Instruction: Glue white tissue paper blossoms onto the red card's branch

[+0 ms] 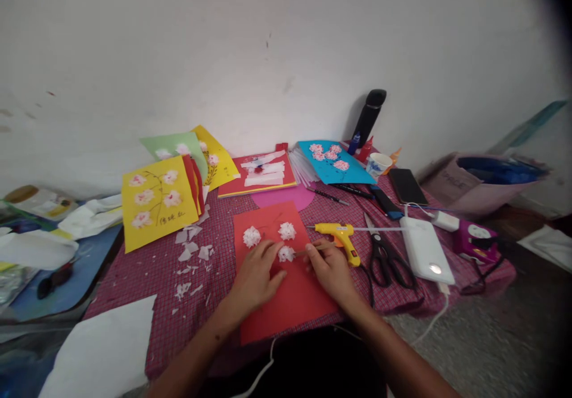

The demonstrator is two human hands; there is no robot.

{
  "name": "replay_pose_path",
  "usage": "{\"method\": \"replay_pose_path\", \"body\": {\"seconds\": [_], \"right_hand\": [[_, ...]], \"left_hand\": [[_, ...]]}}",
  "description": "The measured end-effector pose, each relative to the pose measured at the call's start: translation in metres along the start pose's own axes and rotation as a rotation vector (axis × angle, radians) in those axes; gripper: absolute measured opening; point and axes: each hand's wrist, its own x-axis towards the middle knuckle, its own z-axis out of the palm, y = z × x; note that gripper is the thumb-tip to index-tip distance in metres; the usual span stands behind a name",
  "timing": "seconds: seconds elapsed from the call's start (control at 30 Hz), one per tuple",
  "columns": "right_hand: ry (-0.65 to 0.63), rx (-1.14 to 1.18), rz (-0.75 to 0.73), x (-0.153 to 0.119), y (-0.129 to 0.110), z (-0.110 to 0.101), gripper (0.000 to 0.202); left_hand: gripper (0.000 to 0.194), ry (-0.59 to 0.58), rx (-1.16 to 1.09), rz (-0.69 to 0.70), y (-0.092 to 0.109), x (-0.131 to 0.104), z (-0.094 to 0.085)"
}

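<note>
A sheet of red paper [286,302] lies before me with three white crumpled-paper flowers on it: an upper left flower [251,236], an upper right flower [287,230] and a lower flower [286,254]. Faint thin lines run between the upper two. My left hand [259,273] rests on the sheet, fingers spread, fingertips beside the lower flower. On that flower's other side, my right hand [328,267] pinches a thin brownish stick [325,245] whose tip points at the flower. Whether the tip touches the petals I cannot tell.
Right of the sheet lie a yellow glue gun [335,229], black-handled scissors [386,261] and a white power bank [426,249]. Finished flower cards, a yellow card [156,198] and a blue card [335,162], stand behind. Paper scraps [190,249] litter the checked cloth at left.
</note>
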Motion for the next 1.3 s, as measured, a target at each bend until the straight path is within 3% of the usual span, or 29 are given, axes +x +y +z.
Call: {"method": "replay_pose_path", "body": {"seconds": [0.3,0.63,0.77,0.97,1.1,1.2,1.3], "right_hand": [[-0.010,-0.183,-0.094,0.000,-0.003,0.002,0.035],[-0.128,-0.525,-0.231,-0.002,-0.016,0.005,0.027],[-0.122,-0.461,-0.212,-0.004,-0.017,0.003,0.028],[0.060,-0.250,-0.164,-0.009,-0.017,-0.011,0.037],[0.107,-0.202,-0.125,-0.019,-0.015,-0.022,0.033],[0.023,-0.225,-0.192,-0.035,-0.013,-0.031,0.019],[-0.145,-0.289,-0.389,-0.053,-0.012,-0.037,0.016]], "left_hand": [[0.058,0.006,-0.020,-0.018,-0.005,-0.009,0.002],[0.061,0.000,-0.035,-0.012,-0.007,-0.010,0.004],[0.060,-0.002,-0.018,-0.012,-0.007,-0.010,0.004],[0.057,-0.003,-0.023,-0.017,-0.004,-0.009,0.003],[0.057,0.004,-0.017,-0.028,-0.004,-0.009,0.003],[0.059,0.020,-0.030,-0.011,-0.005,-0.013,0.002],[0.058,0.037,-0.034,-0.020,-0.005,-0.024,0.000]]}}
